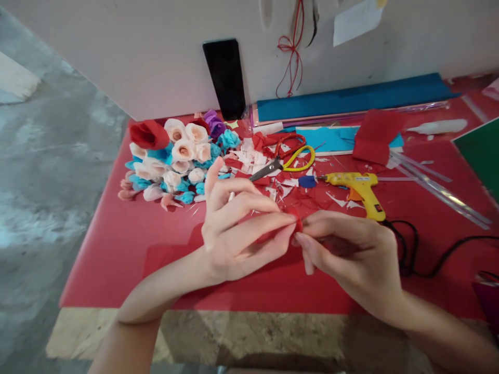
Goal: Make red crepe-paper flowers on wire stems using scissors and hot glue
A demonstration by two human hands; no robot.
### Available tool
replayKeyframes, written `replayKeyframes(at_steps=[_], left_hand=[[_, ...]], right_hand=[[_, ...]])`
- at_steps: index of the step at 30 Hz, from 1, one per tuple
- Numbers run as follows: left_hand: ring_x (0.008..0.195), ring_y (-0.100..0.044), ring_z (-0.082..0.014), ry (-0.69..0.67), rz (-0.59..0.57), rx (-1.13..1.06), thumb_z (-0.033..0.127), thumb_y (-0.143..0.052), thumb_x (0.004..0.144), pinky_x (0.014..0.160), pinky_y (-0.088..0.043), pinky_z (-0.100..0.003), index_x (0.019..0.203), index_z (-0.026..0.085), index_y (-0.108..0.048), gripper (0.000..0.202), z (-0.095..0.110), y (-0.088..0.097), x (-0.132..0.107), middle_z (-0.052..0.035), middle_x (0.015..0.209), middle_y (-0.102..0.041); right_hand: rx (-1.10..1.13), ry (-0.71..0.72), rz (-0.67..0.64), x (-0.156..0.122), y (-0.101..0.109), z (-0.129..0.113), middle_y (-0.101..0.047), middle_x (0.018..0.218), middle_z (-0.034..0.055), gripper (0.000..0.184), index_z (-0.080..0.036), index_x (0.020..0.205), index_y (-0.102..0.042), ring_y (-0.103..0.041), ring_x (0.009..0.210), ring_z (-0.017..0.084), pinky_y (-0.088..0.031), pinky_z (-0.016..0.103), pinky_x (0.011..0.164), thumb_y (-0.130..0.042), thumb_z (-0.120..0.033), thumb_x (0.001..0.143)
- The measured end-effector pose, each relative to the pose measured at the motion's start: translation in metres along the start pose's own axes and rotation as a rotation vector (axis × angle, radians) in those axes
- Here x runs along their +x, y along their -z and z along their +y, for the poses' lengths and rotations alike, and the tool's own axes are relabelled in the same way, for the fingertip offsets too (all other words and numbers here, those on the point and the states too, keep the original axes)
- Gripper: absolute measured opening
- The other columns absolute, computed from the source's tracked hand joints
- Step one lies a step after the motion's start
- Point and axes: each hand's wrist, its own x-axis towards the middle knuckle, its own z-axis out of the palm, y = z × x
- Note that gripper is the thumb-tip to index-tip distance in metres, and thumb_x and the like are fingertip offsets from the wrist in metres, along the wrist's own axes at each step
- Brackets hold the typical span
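My left hand (237,228) and my right hand (351,254) meet over the red table cover (117,249), both pinching a small piece of red crepe paper (298,222) between their fingertips. The left index finger points up, the other fingers curl round the paper. A thin stick end (231,196) shows behind the left hand. Just beyond the hands lie red and white paper scraps (296,195).
A pile of paper roses (175,156) in white, blue, pink and red lies at the back left. Scissors (286,158) with yellow and red handles and a yellow glue gun (358,187) with a black cord lie behind the hands. Blue paper rolls (351,96), glue sticks (440,189) and a black phone (226,78) stand further back.
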Motion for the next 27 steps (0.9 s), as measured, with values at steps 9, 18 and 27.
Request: replayKeyframes(at_steps=[9, 18, 27], left_hand=[[0.077, -0.056, -0.0176, 0.117, 0.036, -0.003, 0.015, -0.064, 0.073, 0.074, -0.046, -0.040, 0.076, 0.022, -0.058, 0.010, -0.015, -0.007, -0.007, 0.0006, 0.074, -0.062], [0.063, -0.047, -0.0120, 0.307, -0.401, -0.069, 0.013, -0.036, 0.090, 0.071, -0.043, -0.030, 0.072, 0.019, -0.041, 0.020, -0.032, -0.019, -0.008, 0.0021, 0.064, -0.049], [0.074, -0.054, -0.0139, 0.195, 0.100, -0.155, 0.013, -0.060, 0.078, 0.079, -0.047, -0.038, 0.087, 0.025, -0.060, 0.015, -0.011, -0.006, -0.007, 0.0013, 0.074, -0.058]], right_hand=[[0.090, -0.064, -0.014, 0.000, 0.000, -0.001, -0.054, 0.057, -0.0037, 0.013, -0.015, 0.067, -0.061, -0.051, 0.043, 0.004, -0.042, 0.013, 0.040, -0.062, -0.009, 0.078], [0.379, -0.249, -0.082, 0.002, 0.009, 0.005, -0.061, 0.058, -0.0032, 0.012, -0.018, 0.070, -0.063, -0.053, 0.037, 0.005, -0.041, 0.019, 0.042, -0.063, -0.018, 0.082], [0.425, -0.254, -0.060, 0.004, 0.010, 0.010, -0.065, 0.065, -0.0016, 0.010, -0.018, 0.072, -0.066, -0.053, 0.037, 0.004, -0.038, 0.017, 0.039, -0.063, -0.016, 0.081]])
